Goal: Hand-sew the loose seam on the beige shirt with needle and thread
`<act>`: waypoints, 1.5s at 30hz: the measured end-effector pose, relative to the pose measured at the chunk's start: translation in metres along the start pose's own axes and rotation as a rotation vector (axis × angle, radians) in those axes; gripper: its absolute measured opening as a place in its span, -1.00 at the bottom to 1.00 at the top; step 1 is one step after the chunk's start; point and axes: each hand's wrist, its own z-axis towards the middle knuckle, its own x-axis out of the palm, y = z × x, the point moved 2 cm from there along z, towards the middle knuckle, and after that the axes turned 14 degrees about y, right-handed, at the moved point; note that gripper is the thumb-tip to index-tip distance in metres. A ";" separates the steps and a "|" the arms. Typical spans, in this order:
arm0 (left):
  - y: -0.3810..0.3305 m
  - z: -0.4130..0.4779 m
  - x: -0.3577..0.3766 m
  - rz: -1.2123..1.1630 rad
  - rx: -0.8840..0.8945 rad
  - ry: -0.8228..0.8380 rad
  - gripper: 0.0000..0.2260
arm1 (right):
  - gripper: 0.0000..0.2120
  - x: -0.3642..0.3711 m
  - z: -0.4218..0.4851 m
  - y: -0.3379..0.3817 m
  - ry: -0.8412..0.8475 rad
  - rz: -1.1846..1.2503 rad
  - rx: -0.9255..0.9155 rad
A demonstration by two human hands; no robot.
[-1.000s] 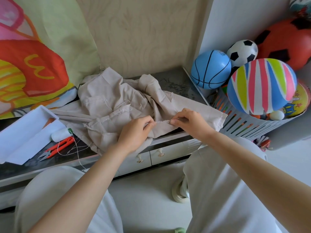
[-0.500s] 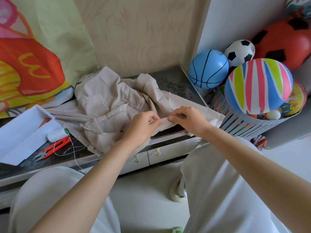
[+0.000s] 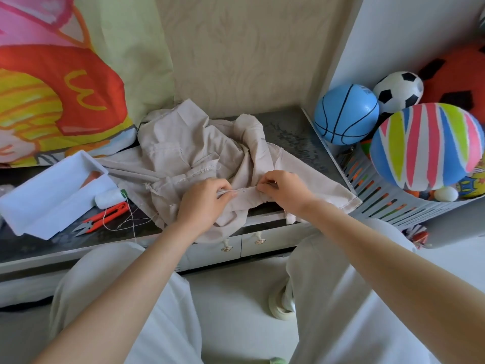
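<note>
The beige shirt lies crumpled on a low dark cabinet top. My left hand pinches a folded seam edge of the shirt near the cabinet's front. My right hand pinches the same seam a short way to the right, so the strip of seam is stretched between them. A white thread spool lies left of the shirt, with loose thread trailing over the cabinet top. No needle is visible.
Orange thread snips lie beside a white open box at the left. A slotted basket of balls stands at the right. Small drawers sit under the cabinet top. My knees are below.
Both hands stayed on the seam and moved slightly closer together; the camera view shifted a little.
</note>
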 end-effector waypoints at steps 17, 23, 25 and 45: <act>0.054 -0.019 -0.015 0.238 -0.135 -0.179 -0.79 | -0.82 0.022 0.039 0.036 0.062 -0.328 0.010; 0.072 -0.021 -0.016 -0.095 -0.079 -0.249 -0.93 | -0.71 0.032 0.049 0.086 -0.006 -0.367 -0.168; 0.075 -0.025 -0.018 -0.166 -0.072 -0.248 -0.96 | -0.67 0.034 0.055 0.107 -0.008 -0.353 -0.287; 0.140 -0.095 -0.086 0.274 -0.451 -0.368 -0.89 | -0.67 0.094 0.092 0.132 0.267 -0.586 -0.301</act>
